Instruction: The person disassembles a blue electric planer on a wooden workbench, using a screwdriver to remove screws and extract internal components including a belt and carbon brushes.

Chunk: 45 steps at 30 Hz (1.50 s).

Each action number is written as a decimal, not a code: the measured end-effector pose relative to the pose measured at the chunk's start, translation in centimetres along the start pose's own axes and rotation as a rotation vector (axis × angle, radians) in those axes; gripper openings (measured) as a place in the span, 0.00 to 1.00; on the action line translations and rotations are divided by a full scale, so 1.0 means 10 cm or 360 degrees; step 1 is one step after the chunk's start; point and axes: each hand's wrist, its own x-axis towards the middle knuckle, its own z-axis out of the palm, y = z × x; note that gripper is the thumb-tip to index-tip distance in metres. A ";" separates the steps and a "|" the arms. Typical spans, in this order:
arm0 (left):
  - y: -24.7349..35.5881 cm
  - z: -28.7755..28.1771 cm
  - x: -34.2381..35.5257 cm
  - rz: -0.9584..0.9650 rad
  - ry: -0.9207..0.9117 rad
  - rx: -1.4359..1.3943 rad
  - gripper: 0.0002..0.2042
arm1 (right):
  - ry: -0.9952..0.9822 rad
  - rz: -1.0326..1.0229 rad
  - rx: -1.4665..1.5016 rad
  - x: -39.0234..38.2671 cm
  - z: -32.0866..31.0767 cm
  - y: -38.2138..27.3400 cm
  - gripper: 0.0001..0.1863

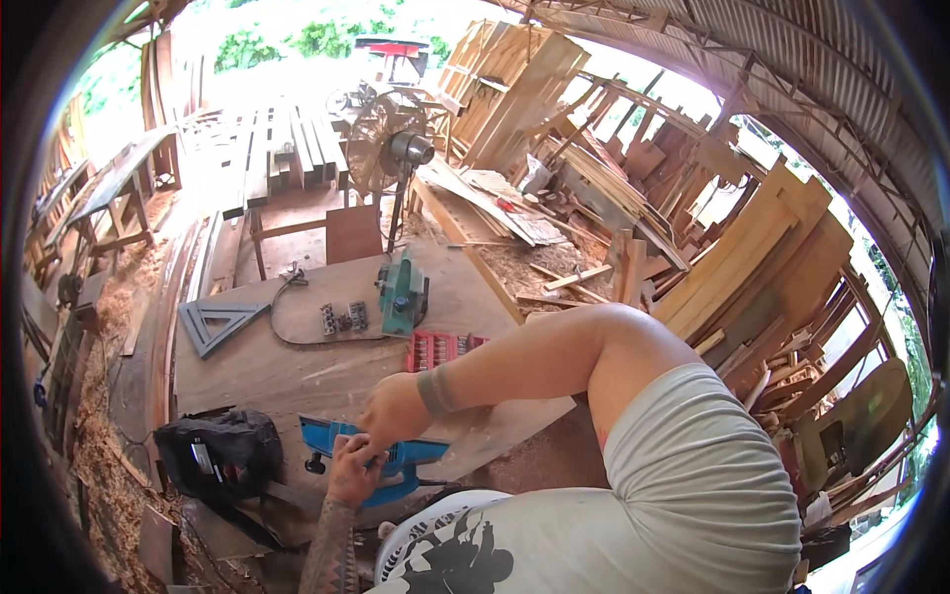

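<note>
- On the near edge of the wooden workbench (297,371) lies a blue power tool (381,457), both hands upon it
- Left hand (351,469) closes around the tool's lower side, fingers curled over the blue body
- Right hand (394,411) presses on the top of the tool, fingers bent down; a dark band sits on that wrist
- Just left of the tool sits a black bag (220,452)
- Farther back on the bench: a red case of bits (435,348), a green planer (401,292), a grey triangular square (220,322)
- Behind the bench stands a fan (381,148) amid stacked planks
</note>
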 end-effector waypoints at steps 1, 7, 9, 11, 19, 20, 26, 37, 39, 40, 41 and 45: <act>-0.01 0.03 0.00 -0.0001 -0.0012 -0.0007 0.10 | 0.0031 -0.0060 -0.0025 -0.02 0.01 0.02 0.13; -0.16 0.14 -0.06 0.0086 0.0219 0.0004 0.10 | 0.0173 0.0002 0.0252 -0.04 -0.08 0.00 0.13; -0.11 0.12 -0.04 0.0107 0.0234 -0.0097 0.09 | 0.0110 0.0458 0.0342 0.00 -0.14 -0.14 0.13; -0.08 0.14 -0.02 0.0055 0.0232 -0.0107 0.09 | 0.0116 0.0327 0.0183 0.06 0.02 -0.11 0.13; -0.01 -0.03 0.04 0.0056 0.0030 -0.0042 0.09 | 0.0059 0.0305 0.0341 -0.06 -0.01 -0.18 0.11; 0.01 -0.06 0.07 0.0020 -0.0044 -0.0094 0.09 | 0.0156 0.0112 0.0297 -0.08 0.09 -0.10 0.13; -0.11 0.08 0.02 0.0086 0.0038 -0.0162 0.08 | 0.0254 -0.0257 0.0159 -0.08 0.11 0.06 0.18; 0.07 0.15 0.04 -0.0426 0.0140 -0.0262 0.12 | -0.0111 0.0847 0.0397 -0.07 -0.10 -0.16 0.24; 0.00 0.16 0.02 -0.0341 0.0146 -0.0175 0.13 | 0.0026 0.0708 0.0326 -0.01 0.15 -0.08 0.20; -0.01 0.14 0.02 -0.0343 0.0142 -0.0170 0.13 | 0.0031 0.0706 0.0330 -0.01 0.18 -0.06 0.20; -0.01 0.11 0.02 -0.0247 0.0150 -0.0188 0.13 | 0.0043 0.0649 0.0309 -0.03 0.21 -0.04 0.17; -0.06 0.06 -0.01 -0.0061 0.0101 -0.0158 0.12 | 0.0145 0.0142 0.0052 -0.04 0.18 0.08 0.12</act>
